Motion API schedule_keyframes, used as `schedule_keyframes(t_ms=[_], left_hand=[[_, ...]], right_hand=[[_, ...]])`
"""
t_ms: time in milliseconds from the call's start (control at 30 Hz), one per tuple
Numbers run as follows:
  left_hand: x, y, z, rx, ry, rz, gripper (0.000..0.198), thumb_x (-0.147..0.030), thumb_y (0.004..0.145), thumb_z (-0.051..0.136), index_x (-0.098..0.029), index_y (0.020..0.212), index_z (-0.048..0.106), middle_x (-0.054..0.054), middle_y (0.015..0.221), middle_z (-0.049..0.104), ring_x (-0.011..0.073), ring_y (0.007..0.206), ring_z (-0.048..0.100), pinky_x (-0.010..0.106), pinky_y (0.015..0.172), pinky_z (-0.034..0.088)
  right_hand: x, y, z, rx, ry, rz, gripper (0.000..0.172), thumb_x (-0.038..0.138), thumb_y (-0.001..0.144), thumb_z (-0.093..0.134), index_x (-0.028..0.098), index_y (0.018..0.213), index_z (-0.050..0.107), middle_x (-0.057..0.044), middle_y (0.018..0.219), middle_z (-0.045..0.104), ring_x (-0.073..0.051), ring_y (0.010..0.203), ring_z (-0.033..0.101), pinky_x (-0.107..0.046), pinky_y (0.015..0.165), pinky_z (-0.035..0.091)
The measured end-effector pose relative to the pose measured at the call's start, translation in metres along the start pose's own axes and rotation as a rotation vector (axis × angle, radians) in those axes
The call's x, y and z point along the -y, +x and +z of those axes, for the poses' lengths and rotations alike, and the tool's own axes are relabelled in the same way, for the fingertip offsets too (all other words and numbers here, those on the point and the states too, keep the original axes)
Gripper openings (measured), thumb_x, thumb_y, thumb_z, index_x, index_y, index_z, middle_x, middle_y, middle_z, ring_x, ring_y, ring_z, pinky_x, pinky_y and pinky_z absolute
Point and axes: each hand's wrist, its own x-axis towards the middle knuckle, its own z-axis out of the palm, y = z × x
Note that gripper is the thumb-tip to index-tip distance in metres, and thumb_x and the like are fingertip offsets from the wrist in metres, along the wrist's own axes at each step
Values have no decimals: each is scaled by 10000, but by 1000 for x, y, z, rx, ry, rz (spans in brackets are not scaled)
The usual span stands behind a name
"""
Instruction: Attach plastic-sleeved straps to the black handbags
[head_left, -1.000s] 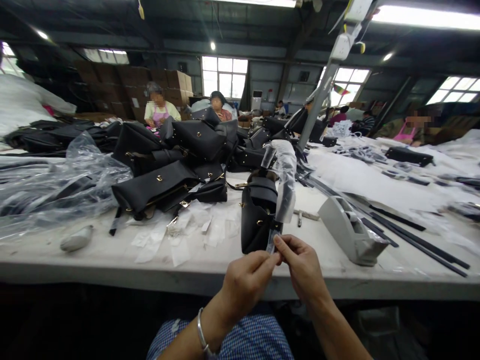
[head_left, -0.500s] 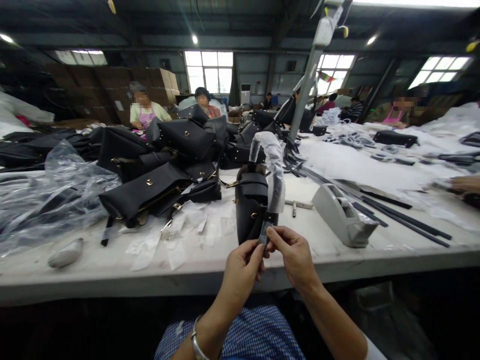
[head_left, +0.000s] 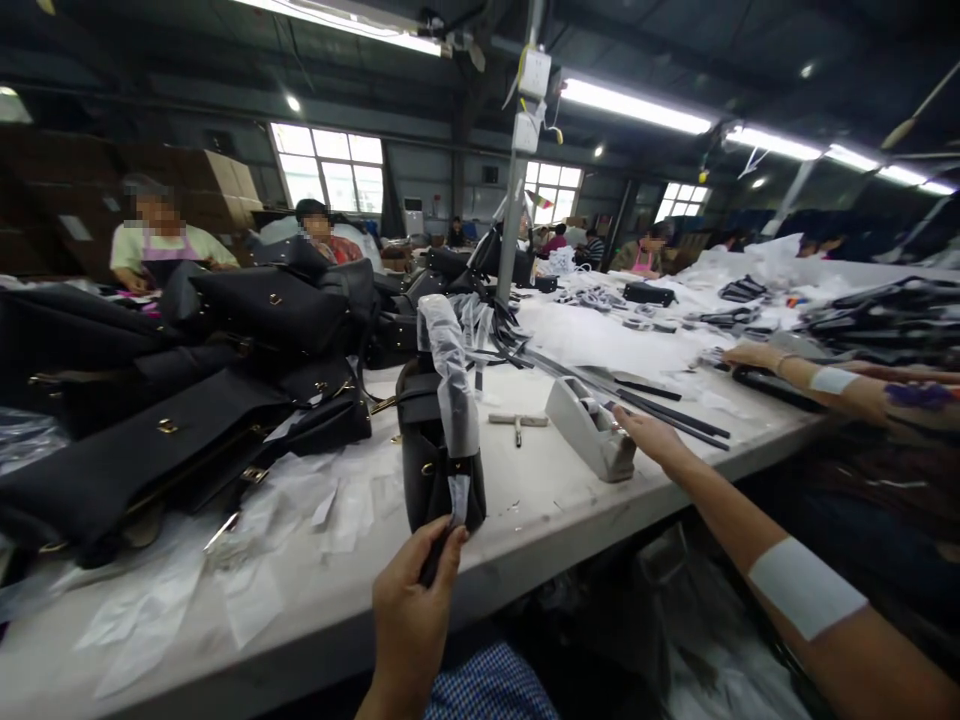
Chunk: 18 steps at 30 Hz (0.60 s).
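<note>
My left hand [head_left: 416, 590] is closed, thumb and fingers pinching the end of a black strap [head_left: 459, 500] with a clear film strip on it. The strap hangs from the front of a small black handbag [head_left: 427, 450], which stands upright near the table edge. Clear plastic wrap [head_left: 450, 375] covers the bag's raised handle. To the right, my right hand [head_left: 651, 432] reaches to the cutting end of a grey tape dispenser [head_left: 589, 425]; its fingers are closed there at the tape, whose end is hard to make out.
A T-shaped metal tool [head_left: 517, 422] lies between bag and dispenser. Black handbags [head_left: 150, 450] are piled on the left, with white paper scraps [head_left: 292, 520] before them. Black strips [head_left: 675, 415] lie behind the dispenser. A co-worker's arm [head_left: 817, 375] reaches in from the right.
My right hand has let go of the strap and moved right to the tape dispenser. My left hand still pinches the strap. The view has turned right, bringing a co-worker's arm into sight.
</note>
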Motion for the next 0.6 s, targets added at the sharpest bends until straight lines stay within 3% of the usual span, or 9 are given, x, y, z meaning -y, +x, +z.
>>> schedule_keyframes(t_ms=[67,167,433,600], left_hand=[[0,0,0,12,-10,-8,224,-394,820,713,-234,967,769,41,934,790,250,866,741,343,851,579],[-1,-1,-2,18,-2,-18,231,-403,821,710,-236,970,769,40,944,790,255,886,740,342,844,582],[-3,-1,-3,16,10,-54,266,-447,815,696,-226,944,767,50,940,788,264,900,735,367,878,568],[-8,0,-2,69,-46,-138,298,-483,817,680,-214,919,758,50,892,784,256,892,727,335,829,568]], right_hand=[[-10,6,0,61,33,77,386,546,732,699,176,630,740,-169,947,752,-362,1121,603,-464,936,439],[-15,5,2,93,131,125,440,578,758,647,152,748,755,-165,1008,752,-309,1084,628,-392,829,486],[-14,-28,-24,32,323,122,394,555,728,711,177,821,771,-149,1158,720,-292,1167,601,-344,818,492],[-42,-52,-19,39,383,234,416,523,583,817,169,796,772,-145,934,761,-215,752,688,-281,570,496]])
